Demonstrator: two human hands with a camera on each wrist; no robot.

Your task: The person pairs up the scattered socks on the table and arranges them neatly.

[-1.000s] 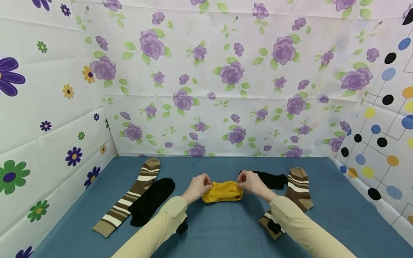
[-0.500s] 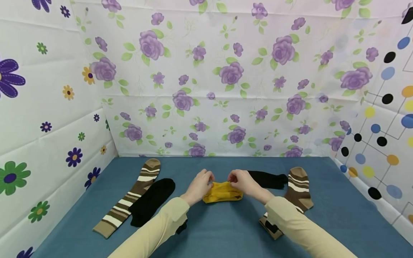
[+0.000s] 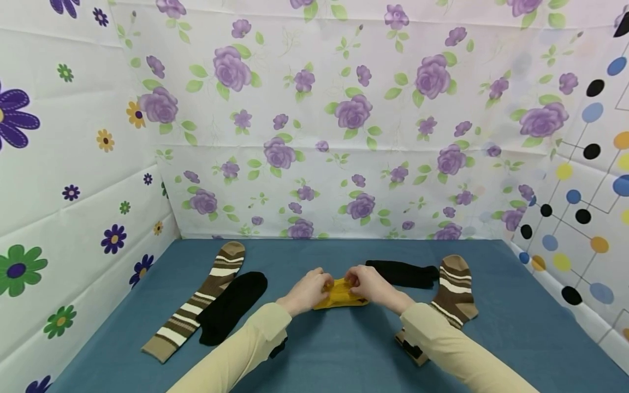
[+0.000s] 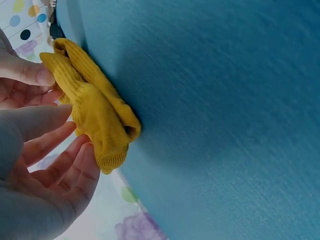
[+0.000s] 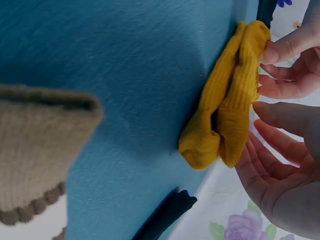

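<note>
A folded yellow sock bundle, ribbed and in two layers, stands on the blue table in the middle of the head view. My left hand holds its left end, thumb on the near side and fingers behind. At the other end, my right hand grips the upper edge between thumb and fingers. In the left wrist view the yellow bundle leans along the left hand's fingertips. From the right wrist, the bundle shows its two layers side by side, with the right thumb at its edge.
On the left lie a brown striped sock and a black sock overlapping it. Behind the right hand is another black sock, beside a second striped sock partly under the right sleeve. Patterned cloth walls enclose the blue table.
Both hands have moved lower around the yellow sock bundle. The right hand has shifted left, closer to the left hand. The other socks have not moved.
</note>
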